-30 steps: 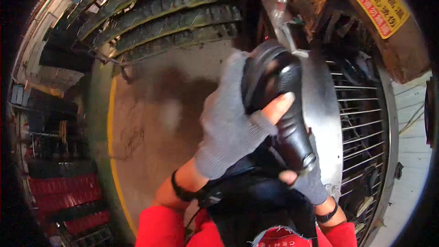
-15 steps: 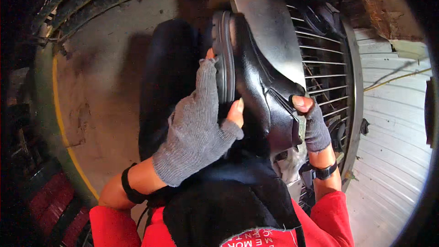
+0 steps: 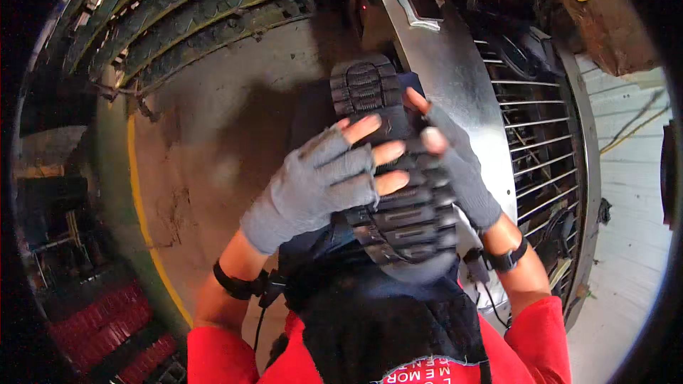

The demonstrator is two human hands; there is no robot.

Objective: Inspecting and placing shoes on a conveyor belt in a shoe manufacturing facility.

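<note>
A black shoe (image 3: 398, 192) is held sole-up in front of me, its ridged tread facing the camera. My left hand (image 3: 320, 181), in a grey fingerless glove, lies across the sole with its fingers spread over the middle. My right hand (image 3: 455, 163), in the same kind of glove, grips the shoe's right side, fingers curled onto the tread. Both wrists wear black bands. The shoe's upper is hidden beneath.
A curved metal guard with wire bars (image 3: 526, 142) stands at the right. Rows of dark tread moulds (image 3: 206, 7) arc across the top left. A worn floor with a yellow line (image 3: 142, 199) lies at the left. Red crates (image 3: 107, 327) sit at lower left.
The shoe has been turned from its side to sole-up. My left hand shifted from the upper onto the tread, and my right hand came up over the shoe's right edge.
</note>
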